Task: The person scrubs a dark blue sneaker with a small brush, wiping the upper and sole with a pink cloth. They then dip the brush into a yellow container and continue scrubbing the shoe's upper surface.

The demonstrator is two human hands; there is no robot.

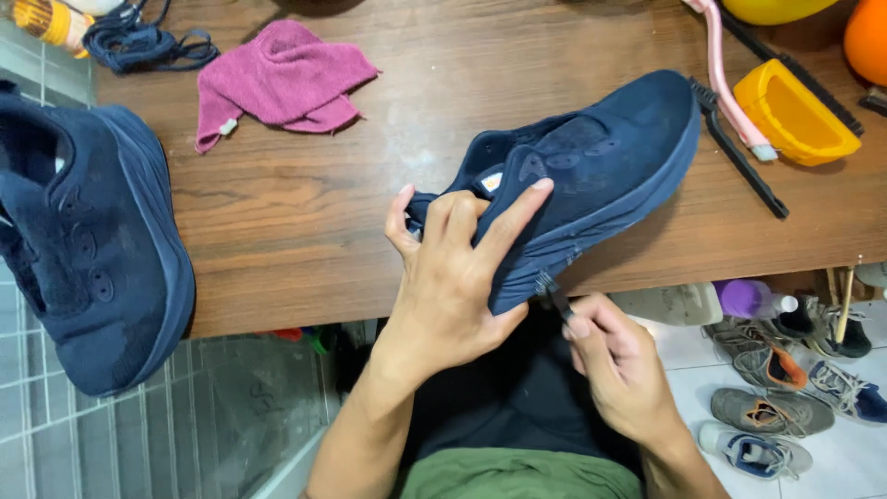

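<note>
Both my hands are busy: left hand (pixel 453 277) clamps the navy shoe (pixel 591 166); right hand (pixel 619 365) pinches what looks like a small brush (pixel 552 294) against its sole.

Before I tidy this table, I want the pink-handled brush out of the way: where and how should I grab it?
Grip the pink-handled brush mid-handle, from the left; that side is open, while the yellow brush crowds its right.
</note>
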